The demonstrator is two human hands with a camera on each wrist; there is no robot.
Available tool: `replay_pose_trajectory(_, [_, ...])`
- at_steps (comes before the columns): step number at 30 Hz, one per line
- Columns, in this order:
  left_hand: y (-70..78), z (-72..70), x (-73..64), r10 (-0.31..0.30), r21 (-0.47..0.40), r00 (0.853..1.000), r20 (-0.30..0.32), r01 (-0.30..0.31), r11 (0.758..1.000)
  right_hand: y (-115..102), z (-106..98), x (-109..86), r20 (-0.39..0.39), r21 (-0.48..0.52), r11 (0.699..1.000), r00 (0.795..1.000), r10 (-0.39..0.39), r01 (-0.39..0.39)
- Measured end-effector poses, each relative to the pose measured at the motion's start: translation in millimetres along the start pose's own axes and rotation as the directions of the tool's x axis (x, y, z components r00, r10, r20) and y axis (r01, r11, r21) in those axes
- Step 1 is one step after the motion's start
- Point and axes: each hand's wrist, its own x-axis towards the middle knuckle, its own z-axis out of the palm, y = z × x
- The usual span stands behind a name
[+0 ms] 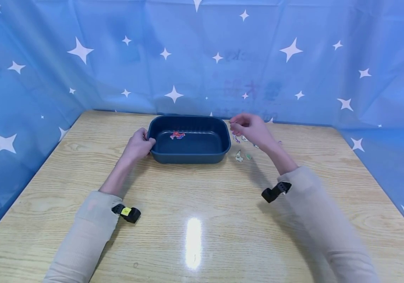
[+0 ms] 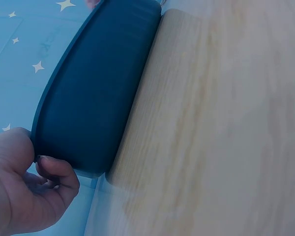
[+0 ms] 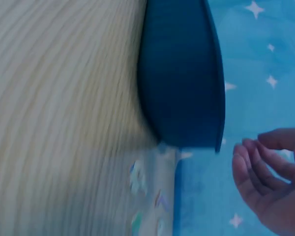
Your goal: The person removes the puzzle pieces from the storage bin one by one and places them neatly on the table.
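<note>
A dark blue rectangular plastic bin (image 1: 189, 158) stands upright toward the back of the table. My left hand (image 1: 139, 145) grips its left end, thumb over the rim and fingers curled beneath it in the left wrist view. Inside, on the left part of the floor, lies a small red and blue cutout (image 1: 177, 135). My right hand (image 1: 252, 127) hovers just beyond the right rim, fingers loosely bent with the thumb near the fingertips; nothing shows between them in the right wrist view. Below it, several small cutouts are on the table, among them a pale one (image 1: 238, 156) and a green one (image 1: 248, 156).
The wooden table (image 1: 173, 200) reaches back to a blue curtain (image 1: 187, 47) with white stars, which hangs close behind the bin. A purple-edged cutout (image 1: 236, 138) lies near the bin's right end. Black wrist cameras (image 1: 131, 214) are strapped over both sleeves.
</note>
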Motion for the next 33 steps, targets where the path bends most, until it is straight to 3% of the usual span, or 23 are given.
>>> replay_pose_trajectory(6, [0.0, 0.2, 0.1, 0.000, -0.002, 1.000, 0.000, 0.000, 1.000, -17, 26, 17.3, 0.022, 0.020, 0.999, 0.999, -0.049, 0.049])
replay_pose_trajectory(17, [1.0, -0.8, -1.9, 0.002, 0.016, 1.000, 0.004, -0.002, 1.000, -36, 78, 48.6, 0.151, -0.006, 0.999, 0.988, -0.035, 0.036])
replay_pose_trajectory(23, [1.4, -0.4, -2.5, 0.002, 0.009, 1.000, 0.008, -0.002, 1.000, -46, 107, 62.2, 0.181, -0.132, 0.991, 0.984, -0.002, 0.027])
replay_pose_trajectory(33, [3.9, -0.2, -3.9, 0.000, 0.031, 1.000, 0.004, 0.000, 1.000, -47, 140, 72.4, 0.188, -0.325, 0.946, 0.980, 0.065, -0.001])
